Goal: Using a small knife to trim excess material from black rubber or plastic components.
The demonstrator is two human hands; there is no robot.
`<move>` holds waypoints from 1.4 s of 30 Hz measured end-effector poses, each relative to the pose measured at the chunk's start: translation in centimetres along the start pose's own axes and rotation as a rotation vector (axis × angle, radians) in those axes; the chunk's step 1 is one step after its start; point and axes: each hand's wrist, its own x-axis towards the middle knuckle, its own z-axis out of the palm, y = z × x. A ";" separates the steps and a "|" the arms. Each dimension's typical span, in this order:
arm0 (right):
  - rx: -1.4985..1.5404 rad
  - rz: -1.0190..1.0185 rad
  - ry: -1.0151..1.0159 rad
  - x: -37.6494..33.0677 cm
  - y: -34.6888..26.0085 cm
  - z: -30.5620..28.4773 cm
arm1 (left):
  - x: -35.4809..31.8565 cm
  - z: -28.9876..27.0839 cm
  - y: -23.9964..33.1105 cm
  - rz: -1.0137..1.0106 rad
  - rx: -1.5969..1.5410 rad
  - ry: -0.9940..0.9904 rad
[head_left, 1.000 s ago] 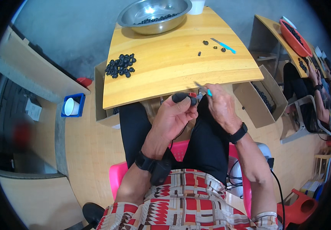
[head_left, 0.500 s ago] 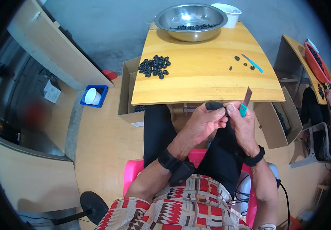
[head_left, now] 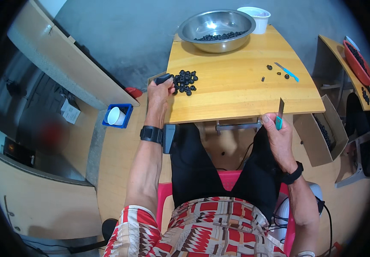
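At the left edge of the pile of small round black parts (head_left: 186, 80), my left hand (head_left: 160, 92) has its fingers curled in. A black cover (head_left: 163, 79) sits over its index finger. Whatever the fingertips pinch, if anything, is hidden against the pile. By the table's front edge, my right hand (head_left: 278, 137) is closed around a small knife (head_left: 280, 115) with a teal handle, its blade pointing up. A second, light-blue knife (head_left: 288, 73) lies on the table at the right, beside a few loose black pieces (head_left: 286, 76).
A steel bowl (head_left: 217, 45) with black parts stands at the table's (head_left: 236, 94) back, next to a white tub (head_left: 260, 21). Cardboard boxes flank the table, the right one (head_left: 322, 145) holding black parts. Another person's table with a red basin (head_left: 356, 68) is at far right.
My left hand has moved from beside my right hand, away to the left, onto the black pile. My right hand still grips the knife, and the view has shifted slightly.
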 end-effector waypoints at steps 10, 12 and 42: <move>0.052 -0.019 0.011 0.2 0.4 -0.2 | 1.6 0.1 0.2 -0.055 0.024 0.028; 0.061 -0.019 0.011 0.3 0.5 -0.3 | 1.3 -0.1 0.8 -0.002 -0.062 0.009; -0.154 -0.025 0.081 1.0 -0.8 -1.8 | -2.0 29.1 -4.0 0.752 0.975 -0.677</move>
